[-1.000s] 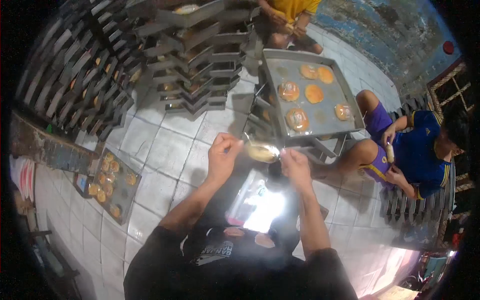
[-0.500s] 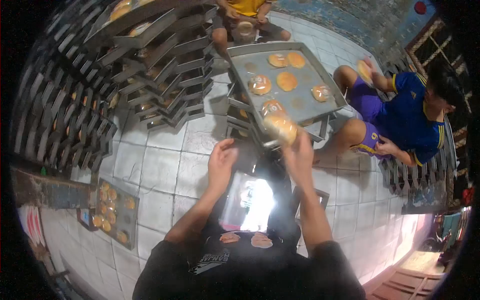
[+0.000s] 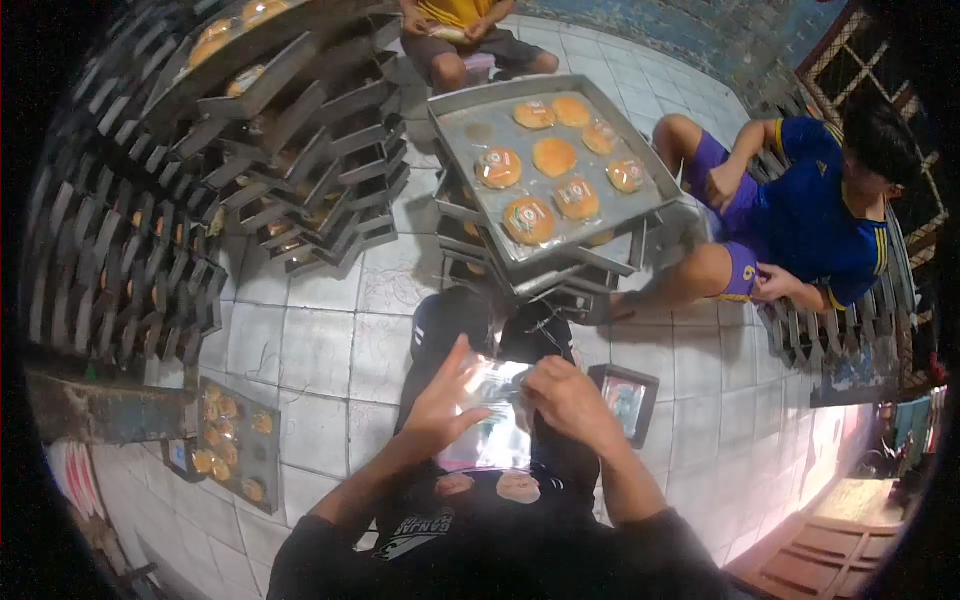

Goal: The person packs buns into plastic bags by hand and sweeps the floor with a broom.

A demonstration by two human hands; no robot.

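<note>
Stacked metal trays [image 3: 325, 165]: towering at 11 o'clock from the person in black [image 3: 480, 560]. They're crisscrossed at odd angles, so one careless bump could send a few sliding, imo.
Person in navy [image 3: 810, 215]: over at 2 o'clock, bent knees near the bun tray [image 3: 470, 112]. A quick stretch of that leg could knock it.
Bun tray: between 12 and 1, perched on more trays. Tilt it and the slick wrapped buns [image 3: 498, 168] would probably slide.
Floor tray [image 3: 256, 456]: at 9, loaded with buns right down on the tiles. Easy to kick if someone gets up without looking.
Pack of clear bags [image 3: 486, 453]: on the lap, dead centre of the clock. Slippery stuff, shifting legs might spill the lot.
Top bag [image 3: 492, 378]: at the pack's 12 o'clock end, between both hands. Cling could bring two up together, and the glare hides the edges.
Left hand [image 3: 445, 400]: fingers and thumb spread at the bag, can't tell if it's holding on. If not, the film could skate.
Right hand [image 3: 575, 395]: fingers curled in, looks like they're pinching the bag's edge. Too hard a tug might tear it.
Bare-looking bun [image 3: 555, 155]: mid-tray, no film that I can see, so a stray sleeve could dirty it.
</note>
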